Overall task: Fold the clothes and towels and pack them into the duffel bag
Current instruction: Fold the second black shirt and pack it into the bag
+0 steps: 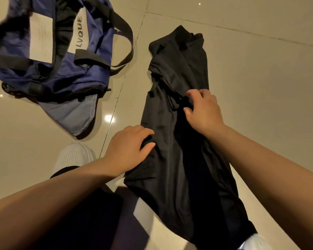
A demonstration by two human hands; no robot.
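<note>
Lying lengthwise on the floor (242, 73), the black garment (179, 159) runs away from the person, near end at the shoes, far end pointing up-frame; the left hand (128, 148) pinches its left edge, nearer; the right hand (202, 110) grips a bunched fold mid-length, farther; the duffel bag (61, 60) sits open, far left.
</note>
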